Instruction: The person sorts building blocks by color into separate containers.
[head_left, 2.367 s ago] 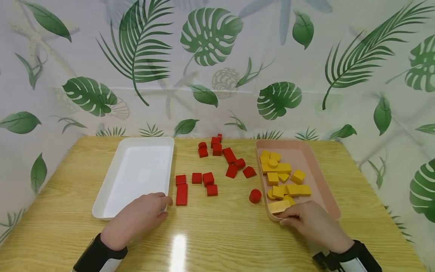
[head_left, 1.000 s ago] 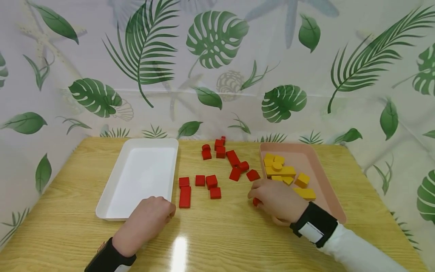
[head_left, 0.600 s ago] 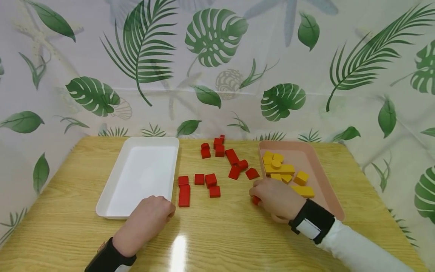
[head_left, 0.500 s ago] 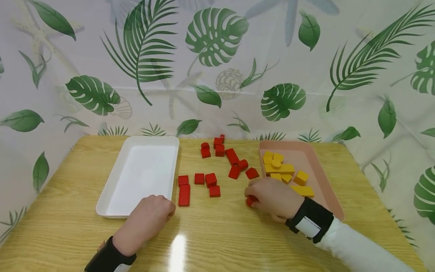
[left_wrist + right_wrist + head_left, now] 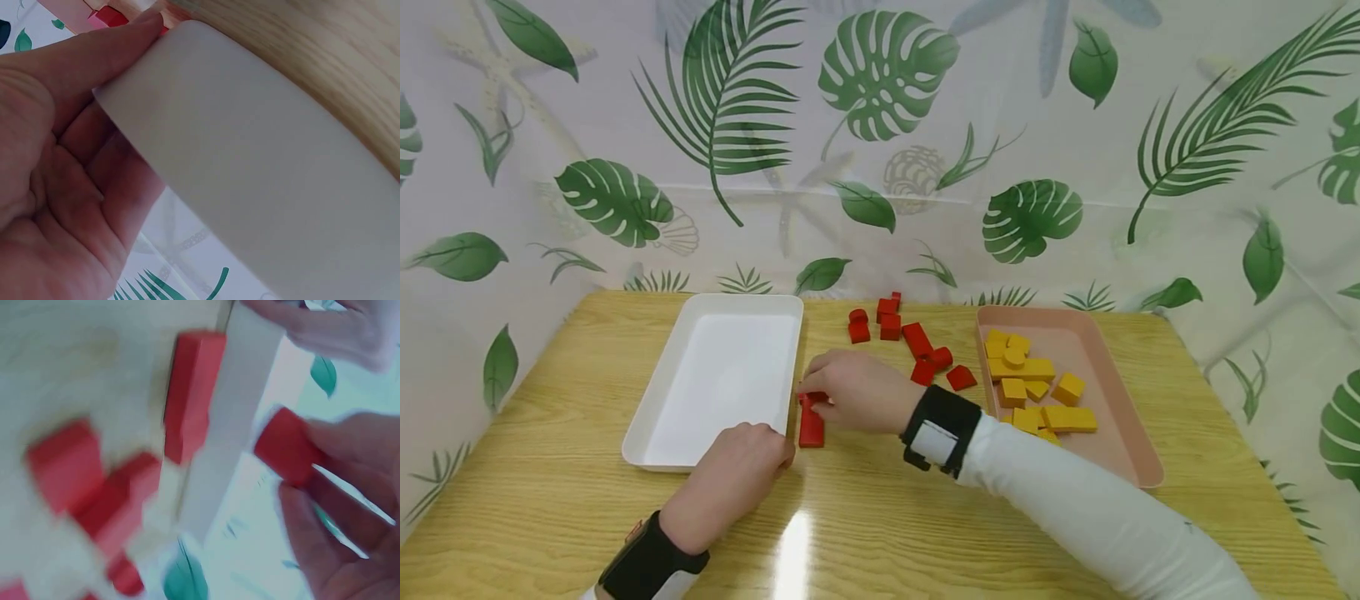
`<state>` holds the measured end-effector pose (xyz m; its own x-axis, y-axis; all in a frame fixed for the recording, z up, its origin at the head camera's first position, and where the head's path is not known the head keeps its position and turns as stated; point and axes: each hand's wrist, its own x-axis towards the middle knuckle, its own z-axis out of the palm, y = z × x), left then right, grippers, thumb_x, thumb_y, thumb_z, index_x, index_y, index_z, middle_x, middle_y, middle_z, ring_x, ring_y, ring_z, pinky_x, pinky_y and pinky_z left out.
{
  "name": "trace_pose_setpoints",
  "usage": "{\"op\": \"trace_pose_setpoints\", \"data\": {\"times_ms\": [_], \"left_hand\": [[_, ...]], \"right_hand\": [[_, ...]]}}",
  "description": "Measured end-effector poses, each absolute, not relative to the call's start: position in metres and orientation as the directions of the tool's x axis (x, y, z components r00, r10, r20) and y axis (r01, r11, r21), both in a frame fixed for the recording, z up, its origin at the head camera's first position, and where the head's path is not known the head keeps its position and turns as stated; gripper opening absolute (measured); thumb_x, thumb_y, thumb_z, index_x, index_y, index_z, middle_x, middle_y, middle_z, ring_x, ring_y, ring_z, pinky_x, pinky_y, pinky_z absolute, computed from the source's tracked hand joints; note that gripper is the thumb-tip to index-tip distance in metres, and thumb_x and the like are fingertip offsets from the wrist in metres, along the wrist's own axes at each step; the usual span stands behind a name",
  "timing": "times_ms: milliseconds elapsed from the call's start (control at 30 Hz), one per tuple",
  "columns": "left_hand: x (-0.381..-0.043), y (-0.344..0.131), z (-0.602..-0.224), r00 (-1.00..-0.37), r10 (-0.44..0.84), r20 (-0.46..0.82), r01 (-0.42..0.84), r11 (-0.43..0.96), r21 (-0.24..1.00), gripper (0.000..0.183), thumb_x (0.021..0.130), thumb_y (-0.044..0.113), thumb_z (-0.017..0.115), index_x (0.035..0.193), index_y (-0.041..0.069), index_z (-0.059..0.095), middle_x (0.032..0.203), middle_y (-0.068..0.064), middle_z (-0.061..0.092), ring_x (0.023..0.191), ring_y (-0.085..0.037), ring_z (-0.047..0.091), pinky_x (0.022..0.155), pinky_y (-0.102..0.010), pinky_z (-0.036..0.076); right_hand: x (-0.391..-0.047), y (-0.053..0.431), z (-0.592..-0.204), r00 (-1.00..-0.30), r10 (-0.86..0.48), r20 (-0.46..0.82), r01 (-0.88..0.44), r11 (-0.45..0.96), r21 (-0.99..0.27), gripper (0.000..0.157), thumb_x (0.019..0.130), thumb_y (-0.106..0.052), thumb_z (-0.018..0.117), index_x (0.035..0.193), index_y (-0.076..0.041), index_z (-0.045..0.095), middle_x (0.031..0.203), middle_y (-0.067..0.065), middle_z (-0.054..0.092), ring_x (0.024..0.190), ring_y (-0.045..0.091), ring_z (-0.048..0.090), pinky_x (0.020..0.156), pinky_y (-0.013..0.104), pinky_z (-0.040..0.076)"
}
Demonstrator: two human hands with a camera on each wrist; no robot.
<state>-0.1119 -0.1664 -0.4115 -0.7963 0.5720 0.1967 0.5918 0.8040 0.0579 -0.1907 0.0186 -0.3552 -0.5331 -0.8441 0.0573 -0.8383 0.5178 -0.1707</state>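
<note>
My left hand (image 5: 737, 467) is at the near right corner of the white tray (image 5: 715, 350). In the left wrist view its thumb lies along the tray wall (image 5: 237, 144) and the fingers curl over the rim, gripping it. My right hand (image 5: 861, 396) pinches a red cylinder block (image 5: 287, 447) between thumb and fingers, beside the tray's right edge. In the head view that hand overlaps a long red block (image 5: 811, 429) on the table and hides several red blocks around it. The right wrist view shows the cylinder raised over the tray's side wall.
More red blocks (image 5: 916, 340) lie scattered across the back middle of the wooden table (image 5: 895, 517). On the right stands a pink tray (image 5: 1120, 417) with several yellow blocks (image 5: 1070, 418). A leaf-patterned cloth (image 5: 940, 225) hangs behind the table.
My right hand has left the pink tray, picked up the red cylinder beside it and carried it leftward to the white tray's edge. My left hand stays at the white tray's corner.
</note>
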Motion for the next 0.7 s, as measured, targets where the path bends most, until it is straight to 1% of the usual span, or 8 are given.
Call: {"op": "trace_pose_setpoints", "data": {"times_ms": [100, 233, 333, 533, 700], "left_hand": [[-0.112, -0.167, -0.412, -0.796, 0.572, 0.199, 0.591, 0.805, 0.051, 0.036, 0.072, -0.002, 0.061, 0.053, 0.022, 0.042, 0.049, 0.01, 0.028, 0.047, -0.006, 0.027, 0.041, -0.023, 0.023], [-0.113, -0.168, -0.412, -0.793, 0.572, 0.208, 0.589, 0.808, 0.022, 0.037, 0.072, -0.001, 0.061, 0.051, 0.022, 0.039, 0.048, 0.01, 0.026, 0.045, -0.007, 0.029, 0.04, -0.024, 0.025], [-0.113, -0.167, -0.413, -0.783, 0.578, 0.232, 0.591, 0.806, -0.012, 0.036, 0.073, 0.001, 0.062, 0.052, 0.021, 0.04, 0.049, 0.008, 0.028, 0.045, -0.008, 0.033, 0.039, -0.026, 0.03], [-0.112, -0.167, -0.412, -0.775, 0.577, 0.258, 0.599, 0.801, 0.005, 0.038, 0.073, -0.001, 0.063, 0.052, 0.02, 0.038, 0.051, 0.007, 0.027, 0.047, -0.007, 0.032, 0.04, -0.025, 0.03], [-0.112, -0.169, -0.412, -0.769, 0.579, 0.27, 0.601, 0.799, -0.002, 0.035, 0.073, 0.0, 0.063, 0.053, 0.019, 0.041, 0.053, 0.006, 0.03, 0.05, -0.008, 0.037, 0.042, -0.026, 0.033]], "right_hand": [[-0.197, -0.006, -0.37, -0.535, -0.837, 0.115, -0.835, 0.503, -0.225, 0.03, 0.087, -0.023, 0.06, 0.114, -0.014, 0.066, 0.109, -0.002, 0.061, 0.098, 0.009, 0.053, 0.085, 0.015, 0.037], [-0.204, -0.03, -0.385, -0.53, -0.832, 0.163, -0.841, 0.493, -0.222, 0.031, 0.087, -0.023, 0.06, 0.117, -0.014, 0.064, 0.111, -0.002, 0.06, 0.103, 0.01, 0.051, 0.088, 0.015, 0.034], [-0.207, -0.044, -0.393, -0.509, -0.849, 0.141, -0.857, 0.486, -0.172, 0.029, 0.088, -0.022, 0.058, 0.116, -0.015, 0.065, 0.108, -0.003, 0.061, 0.102, 0.011, 0.052, 0.089, 0.015, 0.034], [-0.211, -0.061, -0.406, -0.464, -0.885, 0.046, -0.883, 0.459, -0.096, 0.025, 0.09, -0.02, 0.053, 0.111, -0.018, 0.067, 0.1, -0.004, 0.062, 0.092, 0.009, 0.053, 0.083, 0.014, 0.036], [-0.212, -0.066, -0.41, -0.454, -0.889, 0.064, -0.89, 0.448, -0.085, 0.022, 0.089, -0.017, 0.052, 0.105, -0.019, 0.068, 0.095, -0.005, 0.062, 0.088, 0.009, 0.052, 0.079, 0.015, 0.037]]}}
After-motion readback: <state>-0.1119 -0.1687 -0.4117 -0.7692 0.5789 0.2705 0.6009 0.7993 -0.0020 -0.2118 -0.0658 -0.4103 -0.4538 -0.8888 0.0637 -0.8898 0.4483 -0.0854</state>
